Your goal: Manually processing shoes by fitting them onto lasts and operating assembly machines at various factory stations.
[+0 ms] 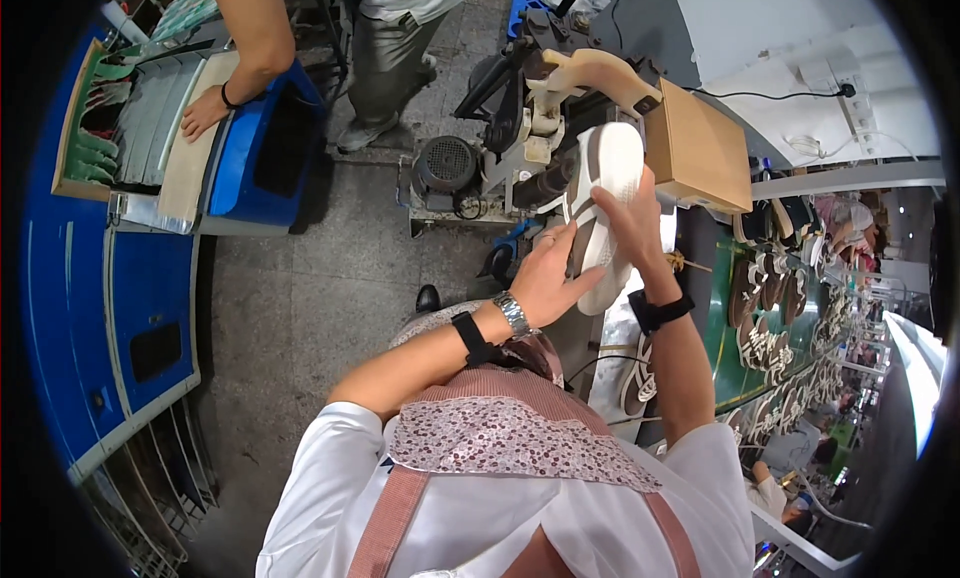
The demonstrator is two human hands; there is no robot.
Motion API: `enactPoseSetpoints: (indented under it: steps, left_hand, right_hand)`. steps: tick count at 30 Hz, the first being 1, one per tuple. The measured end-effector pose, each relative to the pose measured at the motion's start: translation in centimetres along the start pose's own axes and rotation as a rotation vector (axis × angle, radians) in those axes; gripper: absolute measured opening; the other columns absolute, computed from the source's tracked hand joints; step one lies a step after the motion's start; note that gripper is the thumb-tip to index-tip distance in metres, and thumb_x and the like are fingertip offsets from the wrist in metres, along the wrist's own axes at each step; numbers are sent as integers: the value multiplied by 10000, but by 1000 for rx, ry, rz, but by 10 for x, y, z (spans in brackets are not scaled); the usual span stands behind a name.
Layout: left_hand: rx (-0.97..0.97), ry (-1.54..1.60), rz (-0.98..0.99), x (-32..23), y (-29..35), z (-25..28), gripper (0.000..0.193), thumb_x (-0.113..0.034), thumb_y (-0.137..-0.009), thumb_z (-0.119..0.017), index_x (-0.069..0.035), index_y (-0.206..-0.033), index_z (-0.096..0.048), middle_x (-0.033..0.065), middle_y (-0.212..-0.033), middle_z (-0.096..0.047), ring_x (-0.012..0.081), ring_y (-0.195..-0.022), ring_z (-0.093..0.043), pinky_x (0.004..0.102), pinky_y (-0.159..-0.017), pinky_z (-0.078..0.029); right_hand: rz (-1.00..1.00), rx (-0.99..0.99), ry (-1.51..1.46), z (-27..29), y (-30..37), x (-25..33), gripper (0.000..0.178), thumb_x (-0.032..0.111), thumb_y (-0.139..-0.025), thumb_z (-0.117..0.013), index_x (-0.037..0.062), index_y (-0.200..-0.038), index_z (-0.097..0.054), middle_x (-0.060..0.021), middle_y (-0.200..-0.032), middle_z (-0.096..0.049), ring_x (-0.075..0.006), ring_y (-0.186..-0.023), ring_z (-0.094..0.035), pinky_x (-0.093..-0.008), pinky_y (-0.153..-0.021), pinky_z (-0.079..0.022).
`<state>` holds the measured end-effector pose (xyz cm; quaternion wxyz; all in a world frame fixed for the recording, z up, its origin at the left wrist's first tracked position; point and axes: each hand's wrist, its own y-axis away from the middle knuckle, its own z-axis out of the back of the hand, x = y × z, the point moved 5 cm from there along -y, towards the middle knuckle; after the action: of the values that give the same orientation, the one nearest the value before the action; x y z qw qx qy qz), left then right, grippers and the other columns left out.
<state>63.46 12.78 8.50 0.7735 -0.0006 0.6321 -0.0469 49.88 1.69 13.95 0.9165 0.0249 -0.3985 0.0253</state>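
Note:
Both of my hands are on a sneaker (617, 153) with a white sole and a grey-brown and white upper. It is tipped on its side, sole facing right, toe end pointing away from me. My right hand (636, 223) grips it from the right, thumb across the sole. My left hand (546, 280) holds the nearer end from the left, its fingers along the upper. Just beyond the sneaker stands a machine with a cream-coloured curved arm (600, 73). Part of the upper is hidden by my fingers.
A green conveyor (725, 323) with rows of shoes (765, 288) runs along my right. Beside the machine are a cardboard box (700, 148) and a motor (447, 165). At far left, a person's hand (205, 113) rests on a blue machine (265, 148).

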Motion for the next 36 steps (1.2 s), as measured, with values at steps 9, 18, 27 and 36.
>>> enactPoseSetpoints:
  steps: [9,18,27,36]
  left_hand:
    - [171,419,391,36,-4,-19,939,-262,-817,-823,109,-1471,-262,203,-1193,-616,220,-1000,-676,321,-738,-584]
    - [247,1190,400,45,-13,-56,704,-61,-874,-729,25,-1441,-321,153,-1327,-577,266,-1156,-652,391,-915,-587]
    - [243,1168,396,44,-7,-63,676,-43,-890,-682,2,-1466,-333,141,-1367,-555,255,-1234,-600,396,-1008,-530]
    - [331,890,238,48,25,-48,777,-52,-847,-739,3,-1509,-336,106,-1395,-567,226,-1227,-588,361,-1076,-446]
  right_hand:
    - [253,-75,299,-13,4,-1,736,349,-745,-778,-56,-1263,-450,-281,-1001,-701,-440,-912,-696,-491,-793,-548]
    - [136,-87,243,-17,20,3,784,383,-722,-773,-48,-1281,-431,-271,-1016,-694,-450,-914,-687,-498,-803,-541]
    - [117,-185,208,-9,31,-1,906,345,-705,-805,-25,-1398,-353,-277,-1122,-660,-455,-971,-668,-512,-845,-528]
    - [260,-216,11,-6,106,-24,819,341,-833,-769,-44,-1443,-381,-233,-1265,-607,-392,-1100,-632,-456,-929,-504]
